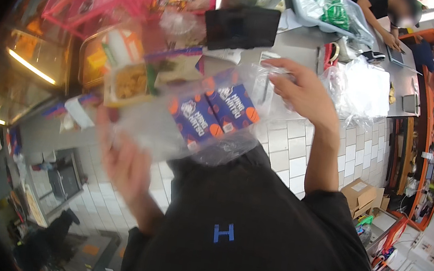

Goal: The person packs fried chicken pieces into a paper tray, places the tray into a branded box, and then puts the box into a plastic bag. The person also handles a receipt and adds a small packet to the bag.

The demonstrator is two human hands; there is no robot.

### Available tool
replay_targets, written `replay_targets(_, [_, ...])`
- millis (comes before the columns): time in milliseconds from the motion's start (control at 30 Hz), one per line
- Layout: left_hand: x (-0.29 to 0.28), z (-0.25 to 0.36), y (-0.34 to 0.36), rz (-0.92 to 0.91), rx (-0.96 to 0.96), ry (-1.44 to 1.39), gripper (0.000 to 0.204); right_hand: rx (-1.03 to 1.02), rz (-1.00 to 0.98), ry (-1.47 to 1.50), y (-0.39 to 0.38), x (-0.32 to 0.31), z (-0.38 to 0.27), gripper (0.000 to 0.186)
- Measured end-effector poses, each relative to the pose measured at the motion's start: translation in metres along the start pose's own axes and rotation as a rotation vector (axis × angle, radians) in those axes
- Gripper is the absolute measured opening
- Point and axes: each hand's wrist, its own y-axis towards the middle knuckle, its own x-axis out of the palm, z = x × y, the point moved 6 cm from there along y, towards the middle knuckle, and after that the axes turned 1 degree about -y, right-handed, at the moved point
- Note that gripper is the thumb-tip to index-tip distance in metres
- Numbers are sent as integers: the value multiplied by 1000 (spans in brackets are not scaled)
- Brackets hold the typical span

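Observation:
A clear plastic bag (146, 129) stretches between my two hands in front of my body. Inside it sit two purple-blue boxes (215, 109) with orange patterns and white lettering, side by side and tilted. My right hand (304, 92) is closed on the bag's gathered upper right part, thumb and fingers bent together. At the bag's left end is my left hand (128, 162), touching the film; motion blurs its fingers, so their grip is unclear. Just beyond the bag, an open container of browned food (132, 83) stands on the counter beside a wrapped item (124, 46) on a brown tray (87, 61).
Pink baskets (182, 2) with packets stand at the back left, near a black tablet-like panel (242, 29). A grey-blue tub (305, 7) and white plastic bags (363, 89) lie on the right. Another person's hand (392, 42) works at the far right. A cardboard box (358, 195) rests on the tiled floor.

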Motion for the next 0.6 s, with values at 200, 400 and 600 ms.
replay_targets(200, [-9, 31, 9, -230, 98, -380, 72, -73, 166, 630, -32, -54, 7, 53])
replay_targets(400, [65, 29, 22, -932, -7, -681, 50, -285, 283, 681, -91, -99, 11, 45])
replay_targets(600, [115, -14, 46, -964, -272, -720, 64, -389, 293, 630, -121, -159, 35, 50])
